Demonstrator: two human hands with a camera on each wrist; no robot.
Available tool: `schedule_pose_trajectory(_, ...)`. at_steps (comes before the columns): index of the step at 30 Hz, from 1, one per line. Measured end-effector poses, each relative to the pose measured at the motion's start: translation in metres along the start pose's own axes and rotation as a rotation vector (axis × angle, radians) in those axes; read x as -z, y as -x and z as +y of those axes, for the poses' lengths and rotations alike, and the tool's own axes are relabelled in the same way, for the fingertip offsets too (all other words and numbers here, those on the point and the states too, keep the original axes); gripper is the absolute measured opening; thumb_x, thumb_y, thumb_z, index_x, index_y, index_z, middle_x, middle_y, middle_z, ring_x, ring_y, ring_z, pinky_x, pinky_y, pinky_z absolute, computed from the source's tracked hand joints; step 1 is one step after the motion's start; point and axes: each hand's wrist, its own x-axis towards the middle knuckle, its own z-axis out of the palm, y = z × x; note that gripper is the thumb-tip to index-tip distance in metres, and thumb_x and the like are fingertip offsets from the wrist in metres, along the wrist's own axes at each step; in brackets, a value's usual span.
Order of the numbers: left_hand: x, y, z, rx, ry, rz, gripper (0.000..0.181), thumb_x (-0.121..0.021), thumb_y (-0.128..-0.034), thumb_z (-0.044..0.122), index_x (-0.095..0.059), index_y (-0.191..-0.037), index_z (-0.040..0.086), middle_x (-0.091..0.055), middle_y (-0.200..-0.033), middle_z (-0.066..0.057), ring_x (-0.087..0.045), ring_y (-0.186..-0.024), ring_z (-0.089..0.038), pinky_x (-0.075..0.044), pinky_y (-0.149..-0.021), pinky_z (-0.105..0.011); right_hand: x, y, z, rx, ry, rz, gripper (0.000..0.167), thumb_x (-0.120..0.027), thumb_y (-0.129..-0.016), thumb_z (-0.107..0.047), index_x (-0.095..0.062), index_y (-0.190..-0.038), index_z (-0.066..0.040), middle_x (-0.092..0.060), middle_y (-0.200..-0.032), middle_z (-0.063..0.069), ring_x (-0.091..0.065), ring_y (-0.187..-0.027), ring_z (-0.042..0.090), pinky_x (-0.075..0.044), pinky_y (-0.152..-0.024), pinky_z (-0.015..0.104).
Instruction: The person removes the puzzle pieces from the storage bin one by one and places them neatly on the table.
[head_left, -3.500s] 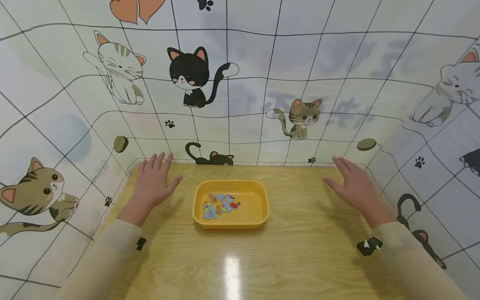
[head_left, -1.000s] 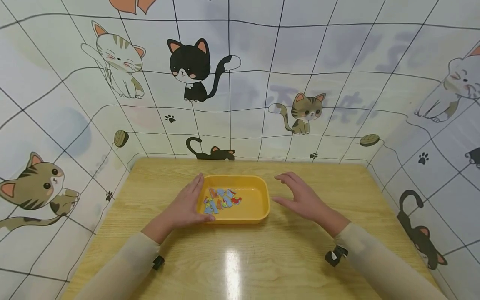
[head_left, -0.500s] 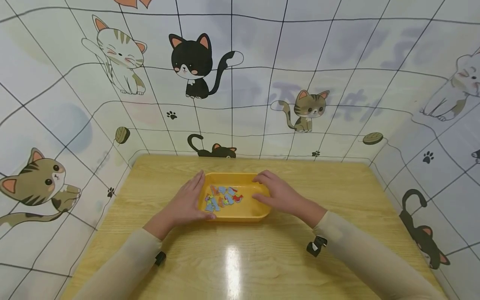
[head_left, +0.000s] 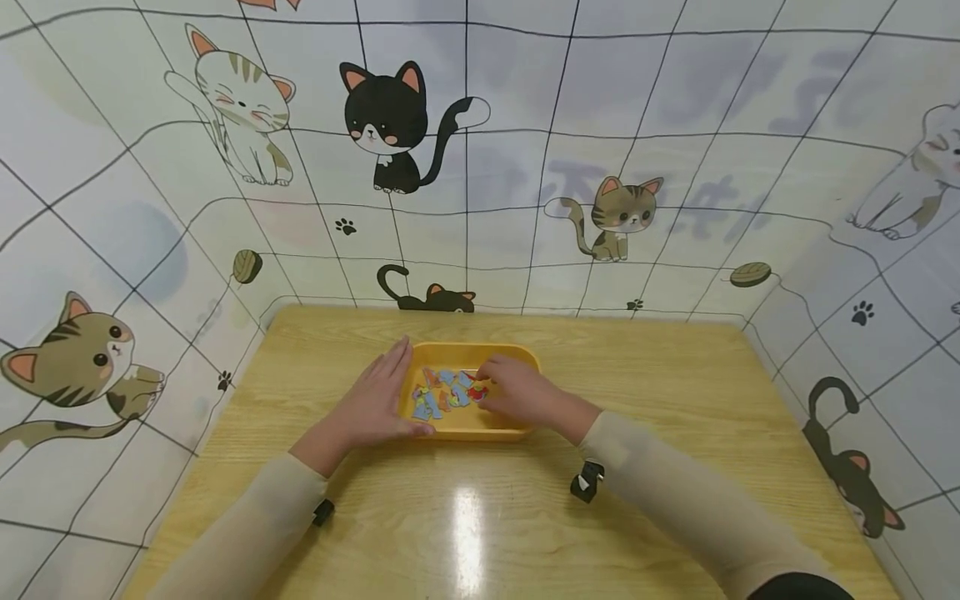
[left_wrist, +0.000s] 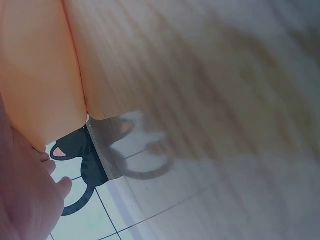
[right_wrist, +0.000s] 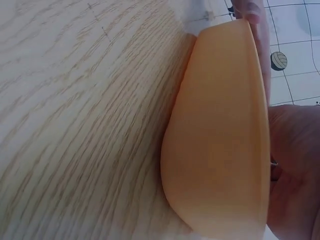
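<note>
We are seeing flat, irregular, multicoloured pieces (head_left: 459, 397) lying inside a smooth, round-cornered yellow tray (head_left: 480, 434). Our right hand (head_left: 521, 393) is hovering over them, thumb and fingers apart; our straight-fingered left hand (head_left: 375, 406) is touching the tray's left end. A glossy, wood-grained tabletop (head_left: 622, 358) is lying beneath.

Pale cat-print walls (head_left: 517, 79) stood around my wooden table (head_left: 637, 358) on three sides.
Thin dark lines gridded the cloth-like white, and ahead of me a black-and-white cat (head_left: 393, 117) sat between a pale waving cat (head_left: 243, 104) on its left and a small tabby (head_left: 622, 221) on its right. A black cat (head_left: 435, 300) showed just above the table's far edge. A bigger tabby (head_left: 78, 358) filled my left side, a dark cat (head_left: 847, 467) my right. Paw prints (head_left: 345, 226) and yarn balls (head_left: 247, 267) dotted the gaps. A white glare (head_left: 467, 542) lit the yellowish wood nearest me.
</note>
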Motion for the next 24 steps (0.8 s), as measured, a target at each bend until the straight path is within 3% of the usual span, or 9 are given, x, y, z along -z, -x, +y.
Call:
schedule_pose_trajectory(8,-0.001,-0.002,0.001,-0.039,-0.021,0.017,0.153,-0.07,-0.0763,0.096,-0.011,-0.175,-0.006,-0.002,-0.185,-0.018,-0.006,-0.171,-0.034,-0.015,-0.135,-0.057,-0.011,-0.011,0.0,-0.034,0.047,-0.009,0.035,-0.09,-0.09,-0.014,-0.078,-0.119,0.002,-0.065,-0.105,0.007,-0.061,-0.092,0.02,-0.057,-0.089,0.04)
schedule_pose_trajectory(13,0.0,-0.001,-0.002,-0.063,0.01,0.026,0.153,-0.073,-0.0769,0.093,-0.011,-0.174,-0.008,-0.005,-0.184,-0.022,-0.011,-0.17,-0.04,-0.02,-0.134,-0.06,-0.017,-0.014,0.001,-0.025,0.089,-0.016,0.029,-0.092,-0.092,-0.016,-0.08,-0.114,-0.002,-0.066,-0.104,0.005,-0.062,-0.093,0.019,-0.057,-0.089,0.039)
schedule_pose_trajectory(18,0.001,0.002,-0.003,-0.047,0.087,0.025,0.153,-0.081,-0.0756,0.086,-0.01,-0.174,-0.006,-0.001,-0.185,-0.02,-0.012,-0.169,-0.041,-0.022,-0.133,-0.061,-0.022,-0.016,0.004,-0.028,0.094,-0.006,0.026,-0.092,-0.093,-0.016,-0.081,-0.113,-0.003,-0.067,-0.104,0.005,-0.064,-0.094,0.02,-0.058,-0.09,0.039)
schedule_pose_trajectory(24,-0.001,0.002,-0.005,-0.035,0.105,0.022,0.152,-0.082,-0.0761,0.085,-0.009,-0.175,-0.005,-0.002,-0.185,-0.019,-0.011,-0.17,-0.039,-0.022,-0.132,-0.061,-0.022,-0.017,0.003,-0.058,0.071,0.011,0.027,-0.093,-0.091,-0.016,-0.081,-0.111,-0.003,-0.068,-0.102,0.005,-0.066,-0.095,0.022,-0.059,-0.091,0.04)
